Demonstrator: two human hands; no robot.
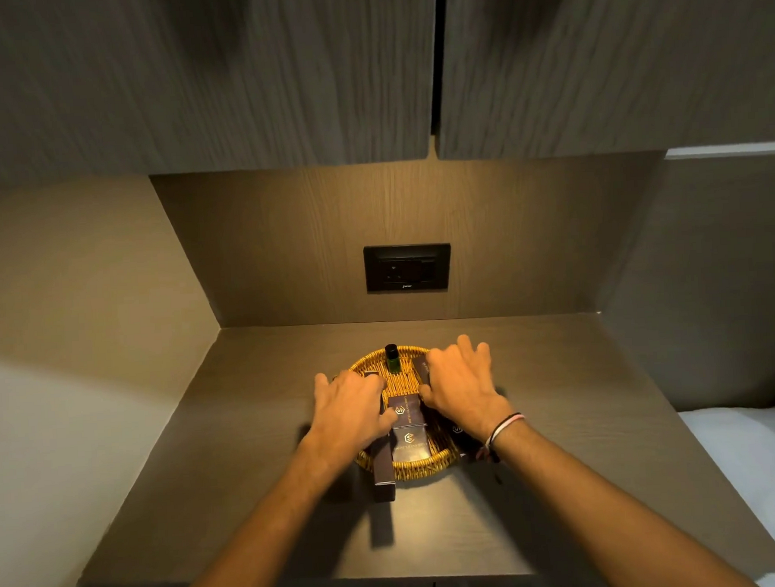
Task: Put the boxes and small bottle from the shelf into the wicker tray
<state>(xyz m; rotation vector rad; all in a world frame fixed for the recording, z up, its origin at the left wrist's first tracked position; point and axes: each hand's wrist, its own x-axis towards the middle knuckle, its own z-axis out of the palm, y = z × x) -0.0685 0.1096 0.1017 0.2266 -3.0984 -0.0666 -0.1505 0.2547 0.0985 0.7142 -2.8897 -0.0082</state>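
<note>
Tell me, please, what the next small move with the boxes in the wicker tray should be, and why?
Probably nudge the long dark box inward with the left hand: its near end juts over the wicker tray rim onto the shelf, while the small bottle already stands inside.

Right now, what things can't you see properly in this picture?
Head view only:
- Words on the middle box: too small and blurry to read.
- Box under the left hand: mostly covered by the hand and wrist.
- Boxes under the right hand: mostly covered too.
- Far right rim of the wicker tray: behind the right hand.
- Small bottle: label too dark to make out.
</note>
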